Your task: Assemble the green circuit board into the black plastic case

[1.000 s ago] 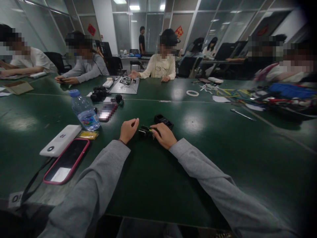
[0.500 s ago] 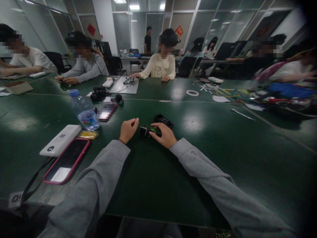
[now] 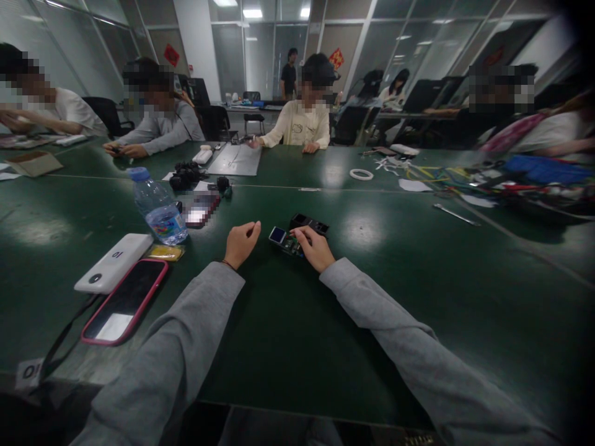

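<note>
A small circuit board with a square screen [image 3: 277, 235] lies on the green table [image 3: 279, 322] in front of me. My right hand [image 3: 312, 246] has its fingers pinched together at the board's right part. Just behind the board is a black casing [image 3: 317, 225] with openings, partly covered by that hand. My left hand [image 3: 242, 243] rests on the table left of the board, fingers curled in and touching nothing else that I can make out.
Left of my left arm are a water bottle [image 3: 160, 210], a yellow packet [image 3: 166, 253], a white power bank [image 3: 114, 263] and a pink-edged phone [image 3: 125, 301]. A tape roll [image 3: 361, 174], a metal tool [image 3: 455, 214] and tangled cables [image 3: 525, 179] lie right. People sit opposite.
The board has turned so that its screen faces up, and my right hand's fingers have drawn together, slightly to the right. My left hand has stayed in place.
</note>
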A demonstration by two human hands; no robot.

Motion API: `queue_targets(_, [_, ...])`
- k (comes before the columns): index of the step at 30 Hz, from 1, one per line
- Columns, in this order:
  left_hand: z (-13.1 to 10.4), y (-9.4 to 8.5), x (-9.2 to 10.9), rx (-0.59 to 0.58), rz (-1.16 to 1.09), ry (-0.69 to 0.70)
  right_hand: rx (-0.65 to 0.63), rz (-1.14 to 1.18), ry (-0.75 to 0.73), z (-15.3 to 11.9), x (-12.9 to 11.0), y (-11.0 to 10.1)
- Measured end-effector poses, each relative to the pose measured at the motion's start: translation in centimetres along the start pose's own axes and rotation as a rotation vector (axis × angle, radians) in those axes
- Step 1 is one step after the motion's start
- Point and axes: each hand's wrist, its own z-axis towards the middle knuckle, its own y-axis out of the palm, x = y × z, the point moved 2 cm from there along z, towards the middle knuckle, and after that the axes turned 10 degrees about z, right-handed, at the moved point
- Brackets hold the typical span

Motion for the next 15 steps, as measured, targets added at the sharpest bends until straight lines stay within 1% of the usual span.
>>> queue_targets(5, [0.0, -0.1, 0.1, -0.003, 0.002, 0.002, 0.119, -0.135, -0.109, -0.1, -0.4, -0.3])
queue_targets(9, [0.0, -0.1, 0.0, 0.001, 0.017, -0.006, 0.202, -0.186, -0.207, -0.2, -0.9, -0.4])
queue_targets(11, [0.0, -0.1, 0.1, 0.005, 0.028, -0.009, 0.228, -0.202, -0.231, -0.3, -1.0, -0.4])
queue_targets(15, [-0.1, -0.1, 0.2, 0.000, 0.028, -0.005, 0.232, -0.221, -0.237, -0.3, -1.1, -0.5])
